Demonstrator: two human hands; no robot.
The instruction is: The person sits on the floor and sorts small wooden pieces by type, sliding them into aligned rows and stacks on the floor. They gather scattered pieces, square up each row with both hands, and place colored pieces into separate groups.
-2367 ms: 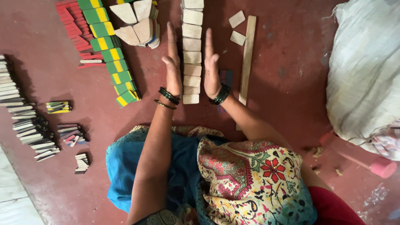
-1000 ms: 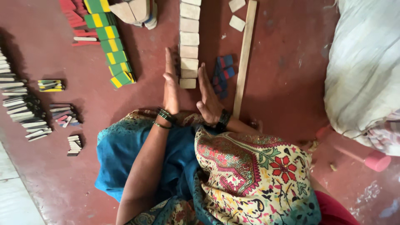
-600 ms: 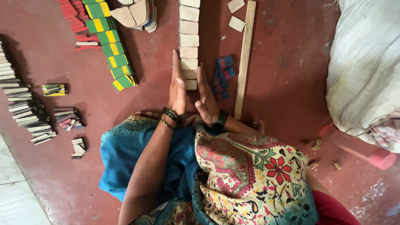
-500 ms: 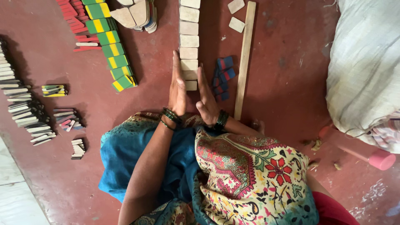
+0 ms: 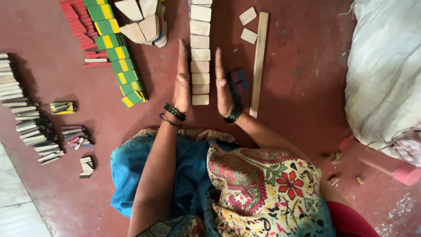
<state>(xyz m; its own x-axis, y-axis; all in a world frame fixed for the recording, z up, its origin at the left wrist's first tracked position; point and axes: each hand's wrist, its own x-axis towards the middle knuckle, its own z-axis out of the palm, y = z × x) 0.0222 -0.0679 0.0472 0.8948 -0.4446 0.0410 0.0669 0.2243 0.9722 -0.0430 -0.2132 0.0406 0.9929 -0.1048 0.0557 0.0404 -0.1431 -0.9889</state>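
A straight column of plain wooden tiles [image 5: 200,55] lies on the red floor in front of me. My left hand [image 5: 181,79] stands on edge, fingers flat and together, against the column's left side. My right hand [image 5: 222,85] stands the same way along the right side. Both palms face the tiles and neither hand grips anything. Small blue and red pieces [image 5: 238,80] lie just right of my right hand. A long wooden stick [image 5: 258,61] lies parallel to the column further right, with two loose tiles [image 5: 248,26] beside its upper end.
A row of green and yellow pieces [image 5: 115,57] and red pieces [image 5: 78,28] runs at the left. Rounded wooden shapes [image 5: 144,22] sit at the top. Stacks of thin pieces [image 5: 26,114] line the far left. A large white sack [image 5: 386,74] fills the right.
Both hands slid up along the sides of the tile column and straightened, now flanking it evenly. The view shifted slightly.
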